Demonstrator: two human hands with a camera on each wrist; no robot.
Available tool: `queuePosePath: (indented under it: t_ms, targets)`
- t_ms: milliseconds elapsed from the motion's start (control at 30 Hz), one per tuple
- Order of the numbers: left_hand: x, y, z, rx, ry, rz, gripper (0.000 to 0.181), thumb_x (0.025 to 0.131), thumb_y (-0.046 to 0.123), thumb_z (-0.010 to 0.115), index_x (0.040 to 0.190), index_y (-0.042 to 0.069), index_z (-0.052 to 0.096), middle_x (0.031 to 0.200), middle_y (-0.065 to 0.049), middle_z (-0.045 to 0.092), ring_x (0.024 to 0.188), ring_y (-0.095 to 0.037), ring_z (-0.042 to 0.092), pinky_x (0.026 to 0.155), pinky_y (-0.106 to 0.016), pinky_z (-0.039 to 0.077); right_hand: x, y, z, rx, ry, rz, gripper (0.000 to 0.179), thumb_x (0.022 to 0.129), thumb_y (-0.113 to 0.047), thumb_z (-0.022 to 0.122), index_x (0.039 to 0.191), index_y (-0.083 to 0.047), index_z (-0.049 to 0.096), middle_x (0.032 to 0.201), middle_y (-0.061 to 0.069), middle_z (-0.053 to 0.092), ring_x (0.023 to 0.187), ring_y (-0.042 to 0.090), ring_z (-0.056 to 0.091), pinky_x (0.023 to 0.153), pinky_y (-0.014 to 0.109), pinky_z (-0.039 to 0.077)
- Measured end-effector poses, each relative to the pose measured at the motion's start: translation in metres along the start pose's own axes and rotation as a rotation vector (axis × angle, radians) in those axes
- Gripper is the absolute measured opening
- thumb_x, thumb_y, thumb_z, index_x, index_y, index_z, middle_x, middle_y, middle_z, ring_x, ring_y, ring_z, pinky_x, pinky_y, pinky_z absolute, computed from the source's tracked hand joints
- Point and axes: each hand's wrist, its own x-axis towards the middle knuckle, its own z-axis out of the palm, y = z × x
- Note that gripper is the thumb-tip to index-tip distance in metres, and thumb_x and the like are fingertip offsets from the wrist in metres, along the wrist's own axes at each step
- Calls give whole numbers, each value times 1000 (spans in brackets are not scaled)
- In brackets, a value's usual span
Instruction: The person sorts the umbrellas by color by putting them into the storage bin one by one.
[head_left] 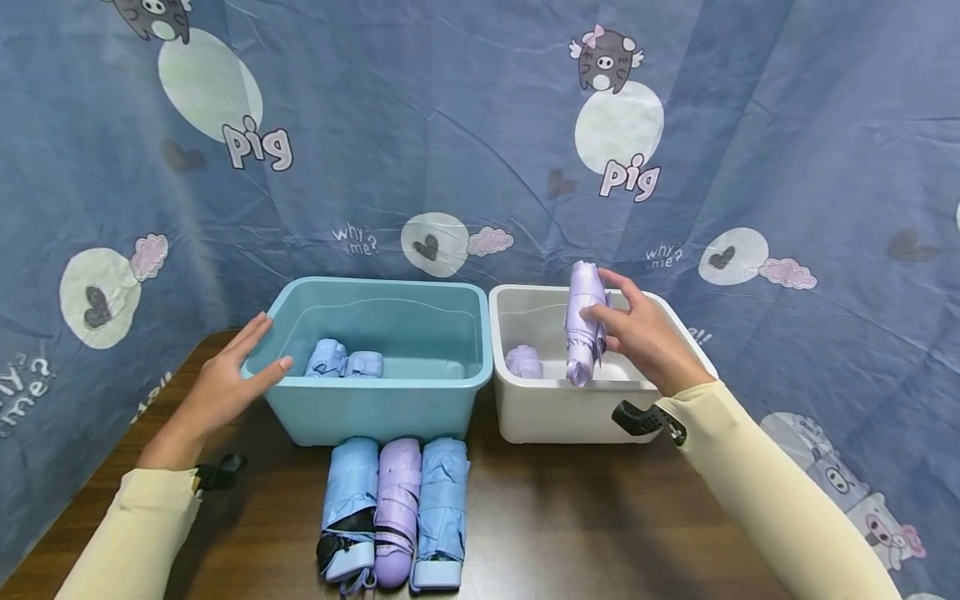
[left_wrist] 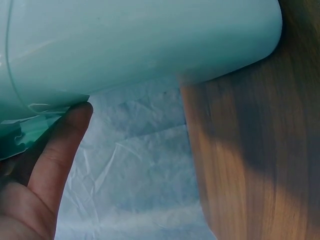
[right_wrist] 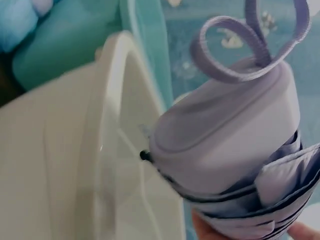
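Note:
In the head view my right hand [head_left: 637, 333] grips a folded lavender umbrella [head_left: 585, 321], held near upright over the white bin [head_left: 577, 417]. Its pale handle end and wrist strap [right_wrist: 220, 75] show close up in the right wrist view. My left hand [head_left: 228, 375] rests at the left rim of the teal bin [head_left: 375, 408], its fingers extended. Inside the teal bin lie two rolled blue umbrellas [head_left: 327, 358]. A rolled lavender umbrella [head_left: 524, 362] lies in the white bin's left part.
On the wooden table [head_left: 555, 517], in front of the teal bin, a blue umbrella [head_left: 351, 492], a lavender umbrella [head_left: 397, 492] and another blue umbrella [head_left: 442, 500] lie side by side. A blue printed cloth [head_left: 465, 125] hangs behind the bins, which stand next to each other.

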Motion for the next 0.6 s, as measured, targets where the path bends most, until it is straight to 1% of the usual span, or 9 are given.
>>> queuePosePath:
  t_ms: [67,133,267,367,500,533,600]
  targets:
    - [0,0,-1,-2,2,2,80,95,40,58,156,15,13,162,-3,4,142,-49,10,96,-78,17,11,5,2,29,12,4,74,89,-14,63,152,-30,27,140,20,36,117,33,53,95,43,48]
    - [0,0,-1,-7,2,2,80,94,40,58,156,15,13,162,-3,4,142,-49,10,96,-78,17,20,11,3,53,21,11,75,89,-12,63,152,-30,26,142,19,32,119,34,51,96,44,48]
    - [0,0,-1,-12,-5,-6,80,95,40,57,156,15,13,162,-4,3,142,-50,9,96,-78,17,35,24,6,74,21,41,76,90,-10,61,154,-27,23,141,23,32,120,33,50,96,42,48]
    - [0,-1,0,-11,-5,-9,80,95,41,57,156,15,12,162,-4,3,142,-50,8,96,-78,16,45,36,7,83,16,35,78,89,-9,62,154,-25,22,141,27,32,120,34,49,96,43,48]
    - [1,-2,0,-9,0,-16,81,94,42,57,156,15,13,162,-5,3,142,-50,8,96,-78,16,67,65,2,78,18,11,81,87,-12,67,154,-27,24,142,28,31,117,35,51,93,47,49]
    - [1,-2,0,-9,0,-19,81,94,42,57,156,15,13,162,-5,3,142,-50,8,96,-78,16,77,76,-2,78,17,7,82,86,-13,69,154,-27,25,141,28,31,116,36,53,91,48,50]
    - [1,-3,0,-5,1,-23,81,94,42,58,156,15,13,162,-6,3,142,-50,9,96,-78,16,89,91,-5,86,14,7,84,84,-13,71,153,-29,27,139,28,33,113,35,55,88,49,51]
